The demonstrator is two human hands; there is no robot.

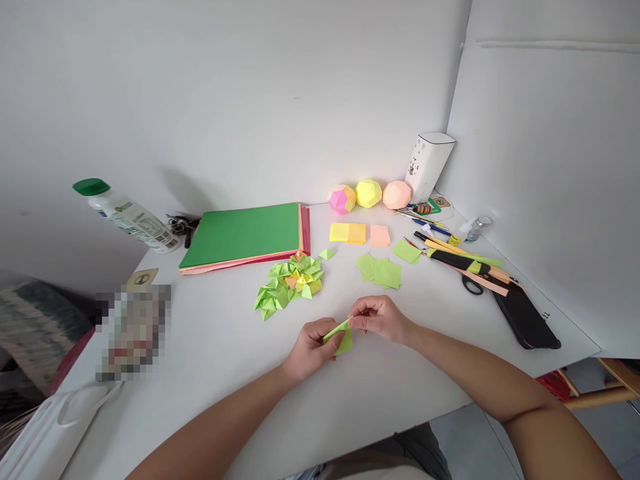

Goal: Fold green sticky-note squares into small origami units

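Observation:
Both hands meet over the white table (210, 347) near its front middle. My left hand (311, 345) is closed on a small light-green paper square (341, 337), partly folded. My right hand (379, 317) pinches the upper edge of the same paper with its fingertips. Just beyond the hands lies a heap of folded green, yellow and orange paper triangles (289, 283). To the right of the heap lies a loose spread of flat green squares (380, 270).
A stack of coloured sheets (245, 235), green on top, lies at the back. Yellow (347, 232) and orange (380, 235) note pads and three paper balls (369, 193) are behind. Scissors, pens and paper strips (465, 261), a black case (525, 317) on the right. A bottle (127, 215) lies at left.

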